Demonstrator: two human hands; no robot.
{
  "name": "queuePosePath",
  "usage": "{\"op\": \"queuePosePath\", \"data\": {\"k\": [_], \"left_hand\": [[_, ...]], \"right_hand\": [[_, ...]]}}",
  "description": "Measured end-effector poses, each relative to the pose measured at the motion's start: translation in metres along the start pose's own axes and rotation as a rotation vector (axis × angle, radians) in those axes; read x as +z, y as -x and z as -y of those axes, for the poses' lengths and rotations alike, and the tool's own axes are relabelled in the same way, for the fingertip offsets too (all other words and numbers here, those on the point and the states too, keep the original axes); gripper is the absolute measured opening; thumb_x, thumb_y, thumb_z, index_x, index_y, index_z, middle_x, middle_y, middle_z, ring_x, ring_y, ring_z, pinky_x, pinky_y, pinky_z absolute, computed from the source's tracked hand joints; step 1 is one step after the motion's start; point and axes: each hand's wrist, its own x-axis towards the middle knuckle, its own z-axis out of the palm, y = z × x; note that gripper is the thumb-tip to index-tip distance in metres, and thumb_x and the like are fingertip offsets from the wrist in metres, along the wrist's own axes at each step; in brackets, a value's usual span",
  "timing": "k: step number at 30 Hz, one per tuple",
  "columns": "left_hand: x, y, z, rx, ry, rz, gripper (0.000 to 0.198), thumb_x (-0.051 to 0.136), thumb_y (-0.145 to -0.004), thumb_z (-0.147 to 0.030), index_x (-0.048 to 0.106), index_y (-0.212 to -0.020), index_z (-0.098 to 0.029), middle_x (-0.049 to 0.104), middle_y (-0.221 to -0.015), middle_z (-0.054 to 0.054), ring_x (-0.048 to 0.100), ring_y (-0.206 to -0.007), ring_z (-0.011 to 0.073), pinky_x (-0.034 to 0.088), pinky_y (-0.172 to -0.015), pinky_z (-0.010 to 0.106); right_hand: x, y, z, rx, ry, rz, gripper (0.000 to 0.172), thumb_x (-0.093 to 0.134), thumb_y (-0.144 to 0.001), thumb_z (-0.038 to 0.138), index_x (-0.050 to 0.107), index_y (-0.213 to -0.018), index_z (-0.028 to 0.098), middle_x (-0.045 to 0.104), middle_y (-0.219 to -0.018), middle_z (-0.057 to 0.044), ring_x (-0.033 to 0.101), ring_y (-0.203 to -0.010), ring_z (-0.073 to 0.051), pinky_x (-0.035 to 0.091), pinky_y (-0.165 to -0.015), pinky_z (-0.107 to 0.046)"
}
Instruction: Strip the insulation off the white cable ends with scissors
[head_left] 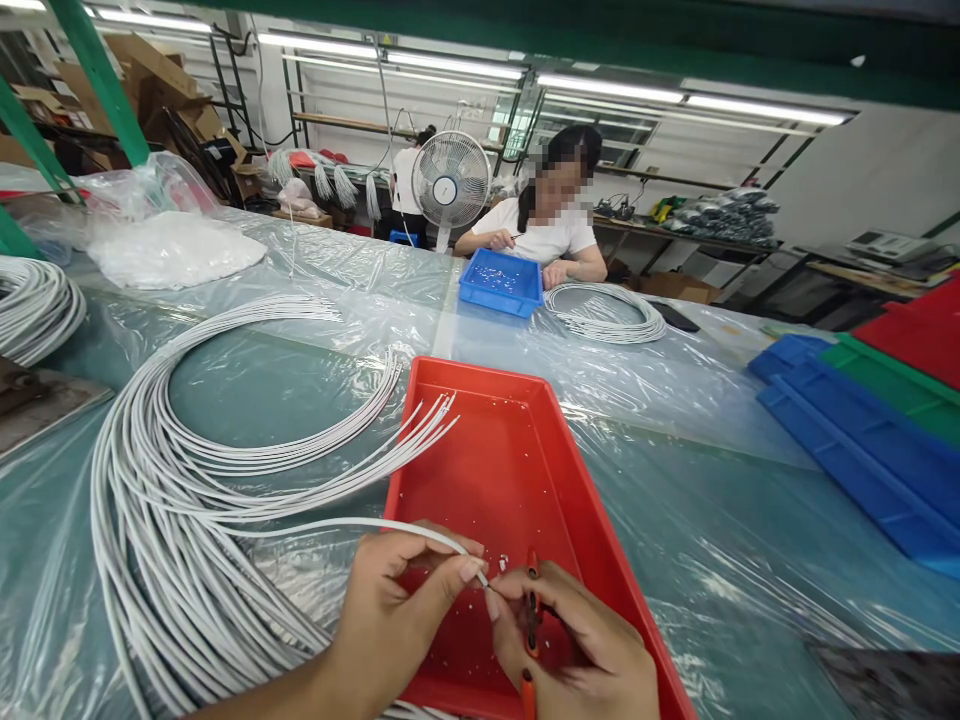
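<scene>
Orange-handled tool [533, 605] partly hidden in the right hand [596, 640], far-left cable coil [37, 310] cut off by the view's edge.

To the right of the right grip [589, 640], past the wall of the red plastic tray [606, 540], the film-covered bench [735, 500] gives free passage. Left of the left grip [397, 620], coiled white cables [142, 470] block the way.

No legible text; fan hub mark [445, 189] too small.
</scene>
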Motion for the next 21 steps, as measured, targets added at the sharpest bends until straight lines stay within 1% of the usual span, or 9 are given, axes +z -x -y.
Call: {"op": "queuePosePath", "data": {"k": [3,7,10,13,17,21], "left_hand": [[-0.0008,0.0016,0.0005,0.067,-0.073,0.006,0.009,0.063,-0.075,-0.015,0.071,-0.071,-0.016,0.074,-0.071,0.005,0.067,-0.065,0.0164,0.052,-0.063,0.02],[-0.0008,0.0041,0.0016,0.14,-0.114,0.029,0.011,0.062,-0.075,-0.011,0.072,-0.074,-0.016,0.074,-0.074,0.005,0.068,-0.068,0.0162,0.052,-0.066,0.019],[-0.0003,0.0053,0.002,0.159,-0.101,0.038,0.013,0.061,-0.075,-0.009,0.071,-0.076,-0.016,0.074,-0.075,0.004,0.068,-0.069,0.0162,0.052,-0.067,0.019],[0.0001,0.0055,0.0021,0.169,-0.101,0.024,0.013,0.061,-0.075,-0.009,0.072,-0.076,-0.016,0.074,-0.074,0.005,0.069,-0.068,0.0165,0.052,-0.065,0.019],[-0.0005,0.0053,0.0028,0.19,-0.109,0.02,0.015,0.06,-0.075,-0.007,0.072,-0.077,-0.016,0.075,-0.075,0.004,0.069,-0.069,0.0161,0.052,-0.067,0.019],[-0.0013,0.0064,0.004,0.188,-0.116,0.03,0.015,0.059,-0.076,-0.008,0.071,-0.077,-0.016,0.075,-0.076,0.004,0.068,-0.07,0.015,0.051,-0.067,0.017]], "right_hand": [[0.0,0.0008,0.0014,-0.001,0.018,-0.03,0.021,0.055,-0.059,0.003,0.063,-0.069,0.021,0.056,-0.056,0.005,0.053,-0.046,-0.009,0.042,-0.046,-0.018],[0.0002,0.0023,0.0,-0.055,0.054,-0.019,0.025,0.052,-0.059,0.002,0.062,-0.07,0.021,0.057,-0.058,0.005,0.054,-0.049,-0.009,0.043,-0.05,-0.018],[0.0013,0.0036,-0.0017,-0.079,0.086,-0.016,0.025,0.051,-0.058,0.001,0.06,-0.071,0.021,0.056,-0.059,0.005,0.054,-0.05,-0.009,0.043,-0.05,-0.017],[0.0029,0.004,-0.0022,-0.08,0.113,-0.001,0.024,0.048,-0.058,0.0,0.056,-0.066,0.021,0.054,-0.058,0.005,0.052,-0.048,-0.009,0.042,-0.049,-0.017],[0.0043,0.0024,-0.0012,-0.08,0.105,-0.003,0.023,0.046,-0.057,-0.001,0.052,-0.06,0.021,0.052,-0.057,0.005,0.05,-0.048,-0.009,0.041,-0.049,-0.017],[0.0048,0.0019,-0.0019,-0.084,0.134,-0.012,0.023,0.047,-0.057,0.001,0.054,-0.066,0.02,0.049,-0.057,0.005,0.046,-0.048,-0.009,0.039,-0.047,-0.018]]}}
